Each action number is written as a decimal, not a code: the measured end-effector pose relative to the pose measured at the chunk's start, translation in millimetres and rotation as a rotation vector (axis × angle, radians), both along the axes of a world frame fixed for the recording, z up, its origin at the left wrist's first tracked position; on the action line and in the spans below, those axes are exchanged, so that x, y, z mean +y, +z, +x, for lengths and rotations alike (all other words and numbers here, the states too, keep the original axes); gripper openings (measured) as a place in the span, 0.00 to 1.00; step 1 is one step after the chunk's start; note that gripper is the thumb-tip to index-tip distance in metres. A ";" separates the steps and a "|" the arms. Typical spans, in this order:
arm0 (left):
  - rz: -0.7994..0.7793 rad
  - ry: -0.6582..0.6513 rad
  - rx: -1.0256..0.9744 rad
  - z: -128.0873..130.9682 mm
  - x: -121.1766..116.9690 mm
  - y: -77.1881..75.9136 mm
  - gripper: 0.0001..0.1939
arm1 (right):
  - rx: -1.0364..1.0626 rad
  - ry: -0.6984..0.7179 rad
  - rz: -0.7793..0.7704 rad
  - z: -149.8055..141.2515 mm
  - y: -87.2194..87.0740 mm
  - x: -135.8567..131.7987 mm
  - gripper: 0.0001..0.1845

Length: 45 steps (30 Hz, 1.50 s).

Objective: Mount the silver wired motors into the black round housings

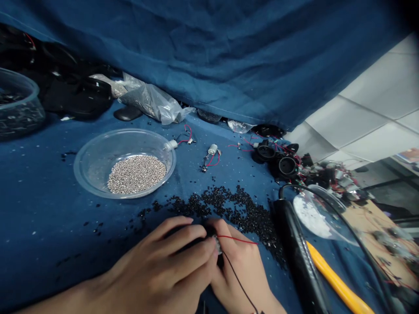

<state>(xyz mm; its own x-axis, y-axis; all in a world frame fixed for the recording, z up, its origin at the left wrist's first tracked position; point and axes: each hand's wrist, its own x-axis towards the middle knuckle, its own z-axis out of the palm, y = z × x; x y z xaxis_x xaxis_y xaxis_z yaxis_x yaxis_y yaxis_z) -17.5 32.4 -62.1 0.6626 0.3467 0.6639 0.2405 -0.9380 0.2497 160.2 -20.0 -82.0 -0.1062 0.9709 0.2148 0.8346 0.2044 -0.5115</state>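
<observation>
L hand has fingers curled & pressed together around small motor, prob. pinching it against R hand; R fingers partly hidden, can't tell their exact grip. Red lead & black lead run from motor. Black plastic pellets lie just ahead on blue cloth; clear bowl of silver pellets sits well left.

Two bare hands and forearms
</observation>
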 end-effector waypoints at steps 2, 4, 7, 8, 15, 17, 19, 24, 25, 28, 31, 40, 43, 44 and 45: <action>-0.016 -0.003 -0.012 0.2 0.5 1.4 0.15 | -0.027 -0.005 0.026 -1.1 -0.3 1.2 0.10; -0.006 -0.013 -0.034 -0.1 0.7 2.6 0.15 | -0.090 -0.022 0.075 -2.5 -0.1 2.4 0.10; -0.089 -0.027 -0.013 -0.2 1.4 1.8 0.12 | -0.153 -0.052 0.110 -4.3 2.2 3.8 0.09; -0.128 -0.031 -0.015 0.1 1.7 0.9 0.11 | -0.158 -0.055 0.111 -4.7 3.4 4.1 0.08; -0.200 -0.071 -0.062 2.1 1.5 -1.1 0.10 | -0.183 -0.049 0.117 -4.3 4.6 6.1 0.11; -0.186 -0.058 -0.060 1.7 0.3 -0.1 0.11 | -0.182 -0.062 0.124 -4.2 2.5 4.7 0.11; -0.169 -0.046 -0.061 0.6 -0.3 -0.4 0.11 | -0.166 -0.067 0.124 -4.1 1.5 1.8 0.11; -0.159 -0.010 -0.072 -4.1 4.0 -5.5 0.10 | -0.125 -0.053 0.112 -3.2 3.7 -6.5 0.09; -0.160 -0.001 -0.072 -4.7 5.2 -6.1 0.10 | -0.119 -0.052 0.116 -2.7 3.9 -7.4 0.08; -0.159 -0.010 -0.049 -4.8 7.2 -5.7 0.09 | -0.099 -0.034 0.131 -0.6 2.0 -8.1 0.14; -0.160 -0.021 -0.042 -3.4 6.4 -4.8 0.11 | -0.076 0.005 0.143 1.1 -1.9 -8.1 0.22; -0.232 -0.001 -0.042 -3.3 5.2 -3.2 0.15 | 0.608 -0.059 -0.192 14.9 4.9 -8.8 0.28; -0.254 0.006 -0.033 -3.2 5.9 -3.8 0.13 | 1.010 -0.100 -0.295 24.2 10.0 -5.4 0.23; -0.261 0.005 -0.024 -3.0 6.1 -4.7 0.12 | 1.093 -0.120 -0.319 25.8 12.0 -4.6 0.23; -0.269 -0.002 -0.014 -2.8 6.2 -5.9 0.12 | 1.171 -0.134 -0.336 26.5 14.3 -4.1 0.24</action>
<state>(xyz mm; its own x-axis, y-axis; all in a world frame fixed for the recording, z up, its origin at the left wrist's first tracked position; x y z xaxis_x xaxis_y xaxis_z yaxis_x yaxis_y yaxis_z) -20.3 38.6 -68.0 0.6546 0.5108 0.5573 0.2335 -0.8377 0.4936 186.7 -24.1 -67.7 0.0880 0.9848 -0.1496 -0.1608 -0.1342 -0.9778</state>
